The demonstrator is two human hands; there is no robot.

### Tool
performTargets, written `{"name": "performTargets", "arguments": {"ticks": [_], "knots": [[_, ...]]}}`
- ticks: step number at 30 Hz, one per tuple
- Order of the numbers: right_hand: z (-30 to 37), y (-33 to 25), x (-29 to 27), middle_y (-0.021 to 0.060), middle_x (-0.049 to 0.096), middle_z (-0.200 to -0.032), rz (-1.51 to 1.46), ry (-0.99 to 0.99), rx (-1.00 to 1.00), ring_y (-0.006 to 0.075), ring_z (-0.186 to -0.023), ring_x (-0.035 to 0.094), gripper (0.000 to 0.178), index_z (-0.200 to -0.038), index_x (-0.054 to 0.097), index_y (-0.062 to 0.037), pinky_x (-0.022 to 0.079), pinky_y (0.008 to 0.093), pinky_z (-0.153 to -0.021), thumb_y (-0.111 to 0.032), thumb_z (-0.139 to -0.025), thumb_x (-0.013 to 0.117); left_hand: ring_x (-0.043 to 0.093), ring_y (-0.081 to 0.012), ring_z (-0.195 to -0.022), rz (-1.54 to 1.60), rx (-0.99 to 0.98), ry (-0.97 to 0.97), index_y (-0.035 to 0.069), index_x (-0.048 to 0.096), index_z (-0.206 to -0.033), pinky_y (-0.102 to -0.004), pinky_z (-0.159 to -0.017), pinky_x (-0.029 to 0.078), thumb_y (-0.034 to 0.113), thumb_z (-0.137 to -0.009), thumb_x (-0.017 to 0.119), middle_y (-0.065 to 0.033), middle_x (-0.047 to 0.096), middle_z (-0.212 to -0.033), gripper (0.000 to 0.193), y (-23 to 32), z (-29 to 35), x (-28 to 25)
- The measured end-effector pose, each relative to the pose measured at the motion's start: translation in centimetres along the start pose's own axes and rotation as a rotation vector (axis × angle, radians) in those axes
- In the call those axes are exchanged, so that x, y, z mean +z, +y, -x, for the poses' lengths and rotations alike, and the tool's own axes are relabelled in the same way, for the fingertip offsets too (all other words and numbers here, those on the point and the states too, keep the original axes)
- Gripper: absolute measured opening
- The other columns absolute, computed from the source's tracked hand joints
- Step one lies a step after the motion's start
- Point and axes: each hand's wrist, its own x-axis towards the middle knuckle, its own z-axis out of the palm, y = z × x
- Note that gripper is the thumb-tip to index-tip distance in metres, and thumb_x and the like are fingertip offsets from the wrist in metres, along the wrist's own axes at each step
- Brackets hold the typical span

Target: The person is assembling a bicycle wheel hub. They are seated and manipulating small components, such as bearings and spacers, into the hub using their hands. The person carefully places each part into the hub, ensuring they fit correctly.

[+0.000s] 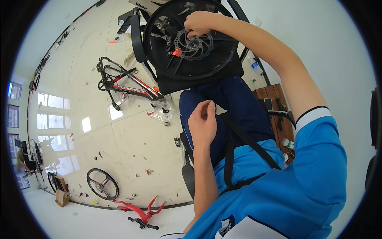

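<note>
A black bicycle wheel [218, 68] lies on the seat of a black chair in front of my knees. A silver brake disc [203, 48] with holes sits around its hub. Over the disc's upper left edge is my right hand [199, 22], its fingertips pressed together and pointing down; whatever they pinch is too small to make out. My left hand [202, 124] hovers above my thigh, thumb and fingers curled together, their contents hidden. An orange-red piece [177, 51] and several small metal parts [166, 36] lie left of the disc, on the seat seen through the wheel.
On the floor at left lie a black-and-red bicycle frame [133, 88], a clear plastic bag [162, 111], another wheel [103, 184] and a red frame [137, 210]. A wooden stool [281, 99] at right bears a phone [268, 106] and a white bottle [287, 143].
</note>
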Motion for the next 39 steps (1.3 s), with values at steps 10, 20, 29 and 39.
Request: {"name": "performTargets", "arguments": {"ticks": [10, 20, 29, 39], "knots": [[0.2, 1.3, 1.0, 0.0143, 0.068, -0.071, -0.110, 0.011, -0.034, 0.0339, -0.072, 0.066, 0.026, -0.082, 0.076, -0.0039, 0.052, 0.0420, -0.066, -0.029, -0.081, 0.075, 0.063, -0.0133, -0.088, 0.018, -0.005, 0.051, -0.003, 0.067, -0.109, -0.0254, -0.081, 0.048, 0.025, -0.097, 0.060, -0.0099, 0.071, -0.095, 0.031, 0.3, -0.2, -1.3], [-0.2, 1.6, 1.2, 0.0127, 0.064, -0.060, -0.153, 0.042, -0.030, 0.0340, -0.065, 0.064, 0.032, -0.066, 0.072, -0.0041, 0.050, 0.0438, -0.062, -0.033, -0.080, 0.075, 0.063, -0.0139, -0.087, 0.052, 0.020, 0.082, -0.004, 0.067, -0.108, -0.0255, -0.082, 0.049, 0.022, -0.097, 0.060, -0.0100, 0.071, -0.095, 0.029, 0.0, -0.4, -1.9], [1.2, 1.1, 2.0, 0.0103, 0.067, -0.063, -0.211, 0.076, 0.014, 0.0311, -0.066, 0.066, 0.032, -0.078, 0.076, -0.0049, 0.051, 0.0404, -0.064, -0.036, -0.080, 0.074, 0.064, -0.0136, -0.087, 0.027, 0.030, 0.067, -0.002, 0.068, -0.108, -0.0259, -0.080, 0.049, 0.023, -0.097, 0.059, -0.0096, 0.072, -0.094, 0.029, 0.2, -0.2, -1.5], [0.7, 0.5, 2.1, 0.0127, 0.067, -0.065, -0.115, 0.146, 0.098, 0.0325, -0.074, 0.067, 0.045, -0.065, 0.072, -0.0075, 0.048, 0.0397, -0.077, -0.052, -0.075, 0.072, 0.068, -0.0171, -0.092, 0.012, 0.032, 0.113, -0.003, 0.068, -0.106, -0.0280, -0.085, 0.050, 0.023, -0.096, 0.060, -0.0120, 0.072, -0.095, 0.030, -0.8, -0.5, -2.7]]}}
